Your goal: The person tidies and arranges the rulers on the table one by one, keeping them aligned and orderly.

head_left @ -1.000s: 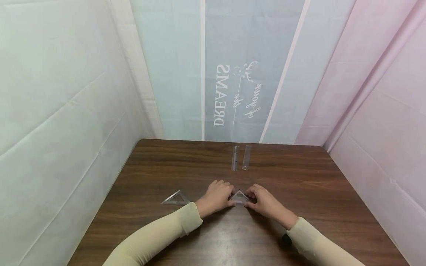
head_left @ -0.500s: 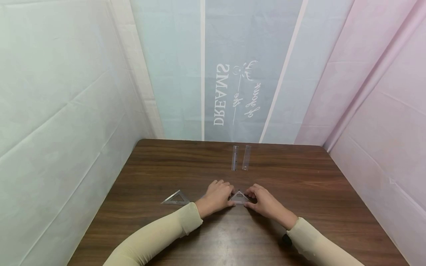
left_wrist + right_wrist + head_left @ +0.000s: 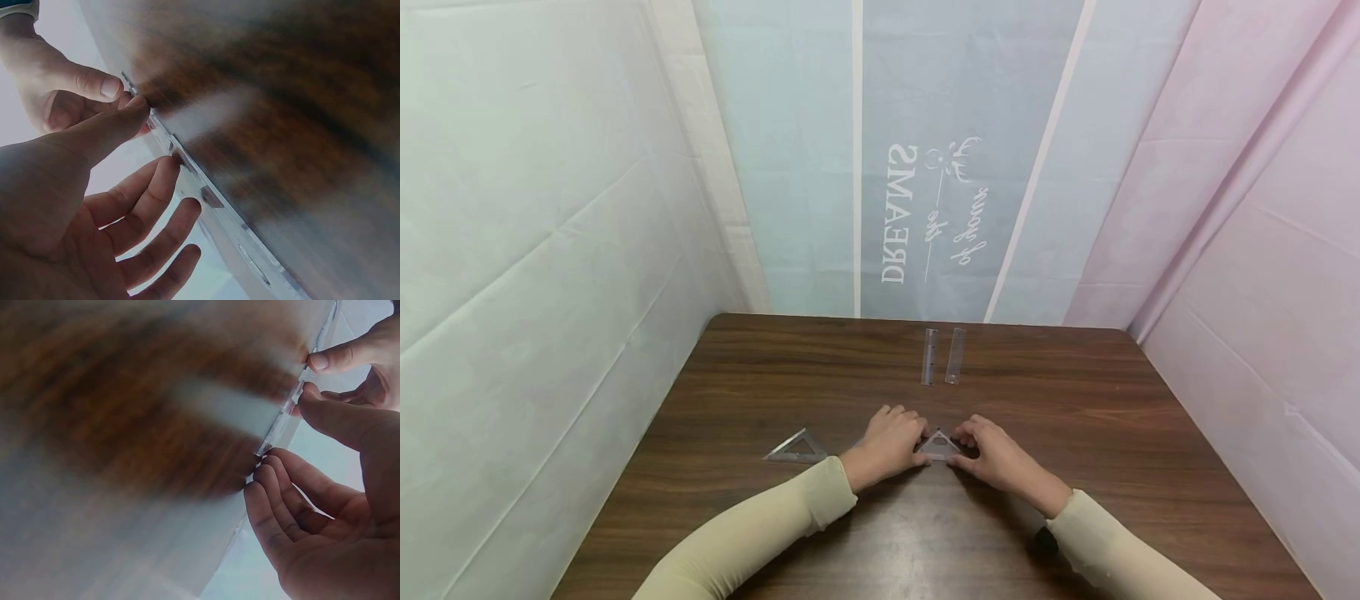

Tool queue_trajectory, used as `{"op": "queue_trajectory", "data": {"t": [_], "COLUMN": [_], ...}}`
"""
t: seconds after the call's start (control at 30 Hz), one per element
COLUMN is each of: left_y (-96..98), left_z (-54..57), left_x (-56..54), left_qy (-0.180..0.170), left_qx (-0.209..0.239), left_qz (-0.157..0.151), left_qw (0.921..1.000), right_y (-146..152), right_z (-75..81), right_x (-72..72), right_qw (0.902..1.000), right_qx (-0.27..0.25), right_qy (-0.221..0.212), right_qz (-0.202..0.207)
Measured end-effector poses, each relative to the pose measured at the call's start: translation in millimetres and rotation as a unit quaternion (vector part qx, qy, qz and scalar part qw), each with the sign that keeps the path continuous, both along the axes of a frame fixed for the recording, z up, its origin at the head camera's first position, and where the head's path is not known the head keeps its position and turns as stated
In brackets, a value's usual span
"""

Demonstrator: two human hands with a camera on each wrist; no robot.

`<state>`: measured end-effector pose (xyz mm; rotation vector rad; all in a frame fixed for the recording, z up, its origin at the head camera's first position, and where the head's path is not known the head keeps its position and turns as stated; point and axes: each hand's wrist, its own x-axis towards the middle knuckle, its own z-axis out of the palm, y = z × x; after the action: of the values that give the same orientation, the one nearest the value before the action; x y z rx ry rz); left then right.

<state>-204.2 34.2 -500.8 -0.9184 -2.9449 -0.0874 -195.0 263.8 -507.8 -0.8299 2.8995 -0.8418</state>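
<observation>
A small clear set square lies flat on the wooden table between both hands, its peak pointing away from me. My left hand pinches its left corner between thumb and fingers, the remaining fingers fanned out beyond. At the opposite corner, my right hand grips with thumb in front and curled fingers behind. In the left wrist view, a clear plastic edge runs along the tabletop under the left fingers. The right wrist view has the set square edge-on at the fingertips. Fingers hide both corners.
A larger clear set square lies to the left, partly hidden by the left sleeve. Near the back edge of the table, two clear rulers lie side by side, a left ruler and a right ruler. Fabric walls surround the table.
Almost nothing differs. Both hands keep their hold on the small set square in the same place, and the other set square and rulers have not moved.
</observation>
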Motion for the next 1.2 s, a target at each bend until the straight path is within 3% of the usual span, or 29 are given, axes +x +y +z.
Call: {"op": "queue_trajectory", "data": {"t": [0.27,0.53,1.2], "left_y": [-0.2,-5.3,-23.6], "left_z": [7.7,11.6,35.1], "left_x": [-3.0,-15.1,-81.9], "left_qy": [-0.012,-0.033,-0.105], "left_qx": [0.003,0.057,0.131], "left_qz": [-0.003,-0.007,0.028], "left_qw": [0.9999,0.9978,0.9855], "right_y": [-0.1,-4.8,-18.4], "right_z": [12.8,18.5,28.7], "right_x": [-3.0,-14.5,-62.9], "right_qw": [0.999,0.9967,0.9923], "right_qx": [0.001,-0.009,-0.029], "right_qy": [-0.044,-0.074,-0.078], "right_qz": [-0.011,-0.033,-0.092]}}
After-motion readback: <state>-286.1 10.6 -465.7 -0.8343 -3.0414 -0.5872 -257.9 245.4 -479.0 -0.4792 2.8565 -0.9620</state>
